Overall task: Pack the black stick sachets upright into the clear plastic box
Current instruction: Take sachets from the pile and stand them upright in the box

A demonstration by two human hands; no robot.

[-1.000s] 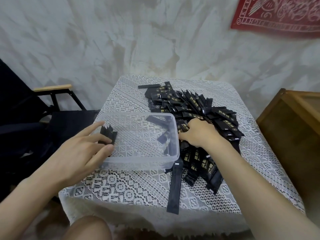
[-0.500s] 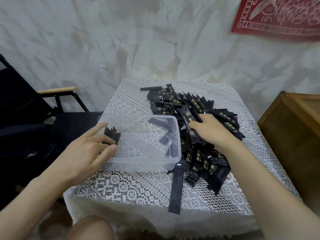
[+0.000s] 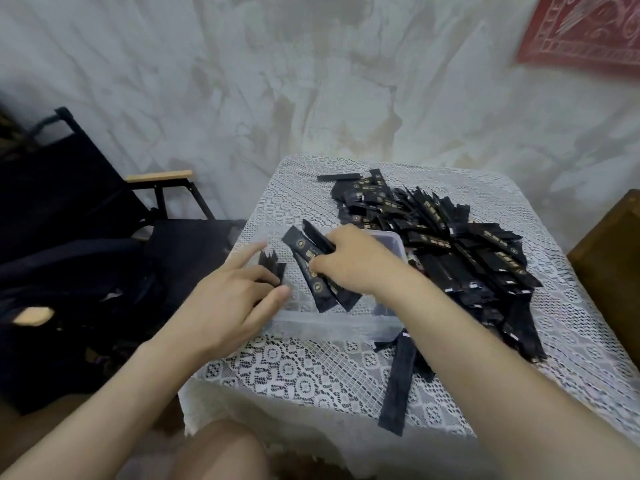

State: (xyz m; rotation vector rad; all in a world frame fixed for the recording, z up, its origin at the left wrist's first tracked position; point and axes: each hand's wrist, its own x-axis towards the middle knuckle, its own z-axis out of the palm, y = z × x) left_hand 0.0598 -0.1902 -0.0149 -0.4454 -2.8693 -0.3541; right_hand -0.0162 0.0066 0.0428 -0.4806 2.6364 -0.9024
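The clear plastic box [image 3: 329, 325] sits on the lace-covered table [image 3: 294, 375]. My right hand [image 3: 349, 261] is over the box and grips a small bunch of black stick sachets [image 3: 320, 296], tilted with their lower ends inside the box. My left hand [image 3: 225, 303] holds several sachets standing upright [image 3: 272, 266] against the box's left wall, thumb and fingers around them. A big heap of black sachets [image 3: 446, 247] lies on the table right of the box. One long sachet [image 3: 398, 382] lies alone in front of it.
A black folding chair [image 3: 86, 220] with a wooden armrest stands left of the table. A wooden piece of furniture [image 3: 613, 258] is at the right edge. The wall is close behind. My knee [image 3: 218, 452] shows below the table's front edge.
My right hand left the heap with a bunch of sachets and moved left over the box. My left hand stayed on the upright sachets. The camera moved nearer.
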